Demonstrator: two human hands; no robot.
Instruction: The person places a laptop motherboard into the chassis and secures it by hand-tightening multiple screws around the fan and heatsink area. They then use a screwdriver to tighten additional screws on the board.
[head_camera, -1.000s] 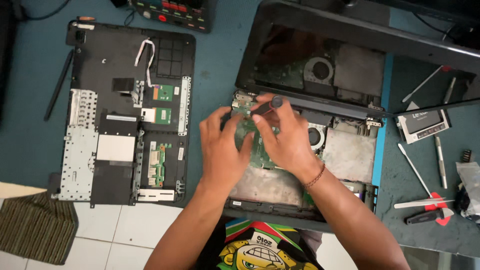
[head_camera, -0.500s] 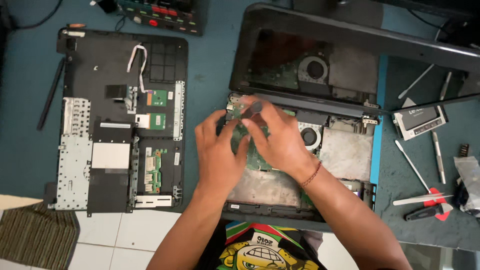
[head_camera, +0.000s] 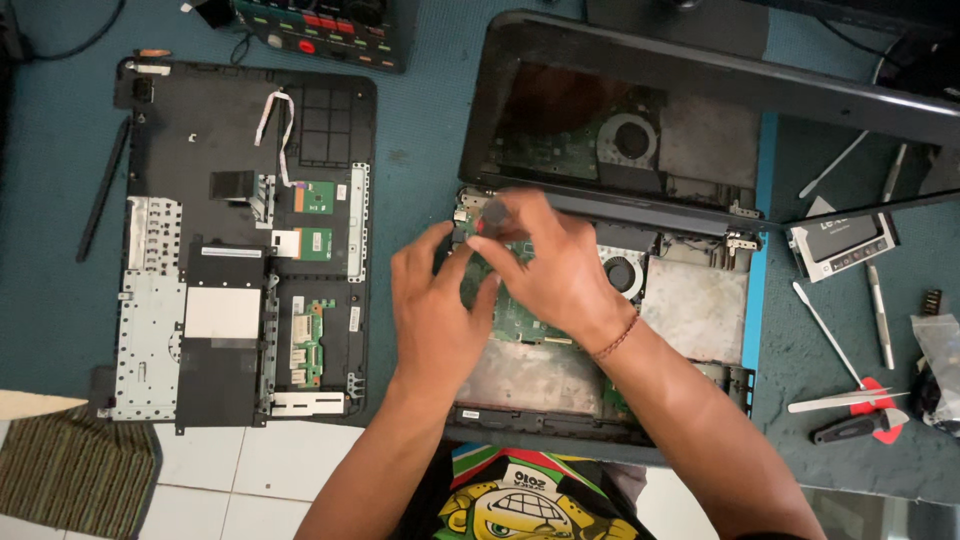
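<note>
— Both hands have slid up a little toward the top left corner of the opened laptop (head_camera: 600, 330) since a moment ago.

— What is biggest here?

— That laptop, on the blue bench (head_camera: 420, 150). Its lid stands open and its green board (head_camera: 520, 315) shows. To the left lies the taken-off keyboard cover (head_camera: 240, 250), upside down.

— What is the right hand (head_camera: 555, 275) doing?

— Its grip is closed around a small screwdriver (head_camera: 492, 212) with a dark round top. The tip is hidden, near the board's top left corner.

— And the left hand (head_camera: 435, 310)?

— Fingers spread, holding nothing, resting just beside the right hand over the board.

— How will the screwdriver handle?

— I think it is light, stiff and thin, so it could slip. Hold the thick part with your fingertips. The board looks easy to break, so go gently.

— Anything small?

— Other tools and tweezers (head_camera: 845, 402) lie on the right.
</note>
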